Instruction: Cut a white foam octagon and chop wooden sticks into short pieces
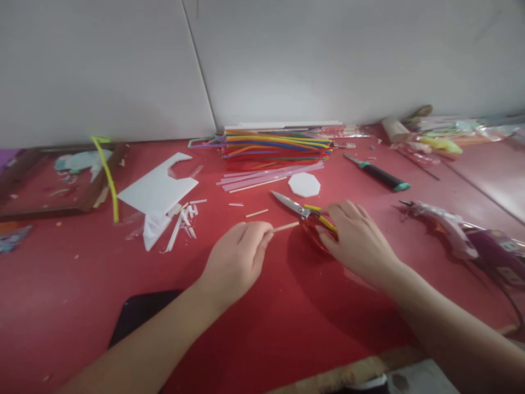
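My left hand is closed on a thin wooden stick, whose free end points right toward the scissors. My right hand has its fingers round the red and yellow handles of the scissors; the blades point up and left, close together. Another short stick lies on the red table just above my left hand. A white octagonal piece rests beyond the scissors' blades, next to a longer stick and pink strips.
Colourful pipe cleaners lie at the back. Cut white paper and scraps are left of centre, above a dark flat object. A green-black knife and a glue gun lie right. A brown tray is far left.
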A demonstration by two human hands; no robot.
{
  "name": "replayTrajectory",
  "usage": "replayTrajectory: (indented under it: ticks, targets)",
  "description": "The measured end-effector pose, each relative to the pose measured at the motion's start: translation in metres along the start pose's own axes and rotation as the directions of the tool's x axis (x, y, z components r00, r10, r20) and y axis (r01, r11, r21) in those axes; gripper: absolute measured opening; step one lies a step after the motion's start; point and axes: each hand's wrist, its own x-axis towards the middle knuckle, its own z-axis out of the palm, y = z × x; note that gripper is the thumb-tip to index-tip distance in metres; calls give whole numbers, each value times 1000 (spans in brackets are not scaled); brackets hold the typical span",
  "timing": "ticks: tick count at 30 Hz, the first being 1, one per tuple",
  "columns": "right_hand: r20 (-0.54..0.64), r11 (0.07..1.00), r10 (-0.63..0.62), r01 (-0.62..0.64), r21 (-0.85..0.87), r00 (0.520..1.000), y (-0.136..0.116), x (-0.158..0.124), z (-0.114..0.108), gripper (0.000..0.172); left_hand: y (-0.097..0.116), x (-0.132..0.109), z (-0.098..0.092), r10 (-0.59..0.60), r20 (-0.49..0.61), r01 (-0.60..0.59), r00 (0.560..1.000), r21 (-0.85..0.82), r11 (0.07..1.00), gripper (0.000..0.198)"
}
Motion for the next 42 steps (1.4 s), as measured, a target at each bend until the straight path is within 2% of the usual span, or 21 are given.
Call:
replayTrajectory:
  ticks: [2, 4, 6, 8, 12, 18, 22, 26, 31, 35, 42]
  targets:
    - [-123, 985, -91, 107, 132, 988, -6, -1, -6, 16, 0, 0, 2, 56, 28, -59, 998, 128, 990, 20]
    - [-189, 932, -188, 235, 275, 964, -13, -4, -10, 19, 1, -1, 5, 115, 58, -126, 992, 223, 967, 21]
    - [-161, 887, -296, 333, 320, 942, -20, -6, -9, 25, 3, -1, 7, 166, 95, -185, 982, 259, 948, 21]
    - [-105, 868, -387, 401, 292, 916, -24, -9, -4, 28, 5, -2, 9, 196, 132, -225, 972, 259, 939, 21]
    - [-34, 854, -480, 476, 209, 877, -26, -12, 9, 30, 8, -4, 11, 184, 160, -221, 970, 255, 941, 20]
    - [33, 895, -427, 417, 156, 904, -34, -13, 8, 32, 7, -4, 15, 113, 225, -134, 968, 83, 987, 21]
    - [-6, 897, -400, 393, 203, 916, -37, -12, 5, 29, 9, -3, 14, 76, 304, -91, 950, 35, 995, 24]
    - [-22, 891, -409, 405, 208, 912, -35, -12, 6, 27, 12, -2, 12, 26, 395, -57, 918, 66, 996, 25]
    - [80, 894, -438, 425, 142, 895, -35, -13, 8, 27, 15, -2, 15, -35, 454, -13, 890, 100, 995, 22]
    - [122, 904, -428, 422, 69, 896, -37, -13, 10, 26, 14, -3, 17, -36, 446, 5, 894, 71, 997, 21]
    - [-18, 881, -463, 462, 103, 886, -38, -16, 13, 24, 13, -6, 17, 5, 404, -36, 915, 69, 997, 20]
